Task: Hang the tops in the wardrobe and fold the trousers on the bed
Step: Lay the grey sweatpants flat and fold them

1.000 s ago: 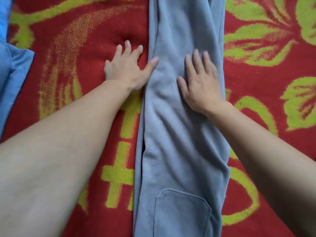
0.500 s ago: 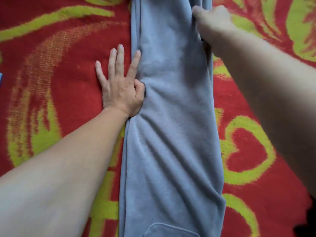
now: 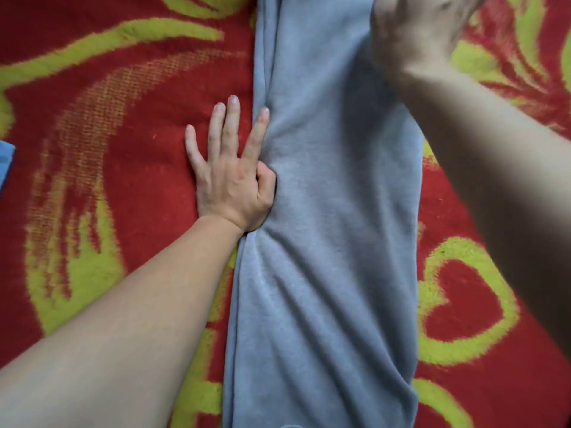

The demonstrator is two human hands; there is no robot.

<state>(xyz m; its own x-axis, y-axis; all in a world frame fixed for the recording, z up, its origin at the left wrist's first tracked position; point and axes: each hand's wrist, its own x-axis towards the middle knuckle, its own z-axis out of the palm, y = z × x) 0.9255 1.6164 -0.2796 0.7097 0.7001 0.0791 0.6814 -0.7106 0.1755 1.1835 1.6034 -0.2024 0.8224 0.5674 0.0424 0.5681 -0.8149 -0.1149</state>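
Observation:
Grey-blue trousers [image 3: 333,242] lie lengthwise as a long strip down the middle of the bed, legs stacked, with soft creases. My left hand [image 3: 228,180] rests flat at their left edge, fingers spread. Its index finger lies along the fabric edge and the thumb presses into the cloth. My right hand [image 3: 414,35] reaches far up over the trousers' right side at the top of the view. Its fingers are cut off by the frame, so what they hold is hidden.
The bed is covered by a red blanket [image 3: 123,149] with yellow-green flower and heart patterns. A corner of blue cloth [image 3: 4,162] shows at the far left edge.
My right hand lifted off the trousers' middle and reached forward toward their far end. My left hand stayed at the left edge, its thumb now tucked against the fabric. The view moved forward.

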